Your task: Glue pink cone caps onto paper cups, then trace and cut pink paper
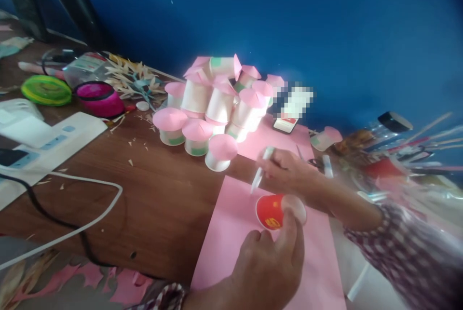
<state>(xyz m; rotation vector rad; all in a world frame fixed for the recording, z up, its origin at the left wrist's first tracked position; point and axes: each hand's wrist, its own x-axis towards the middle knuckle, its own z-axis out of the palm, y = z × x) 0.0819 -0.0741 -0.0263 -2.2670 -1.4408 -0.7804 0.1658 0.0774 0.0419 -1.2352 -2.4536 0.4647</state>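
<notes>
A small red paper cup (269, 211) with yellow print rests on a sheet of pink paper (220, 233), its white base toward the right. My left hand (269, 264) holds the cup in place, a finger pressed on that base and the other fingers curled. Just above the cup, my right hand (282, 165) grips a white pen (261, 170) with its tip pointing down at the paper. Whether the tip touches the sheet I cannot tell. Behind my hands stands a pile of white paper cups (221, 102) capped with pink paper.
A phone (287, 119) leans by the blue wall. One more capped cup (325, 139) lies at its right. At left are a power strip (54, 141), a white cable (121, 189), a green pouch (47, 90) and a magenta pouch (101, 100). A jar (385, 129) stands at right.
</notes>
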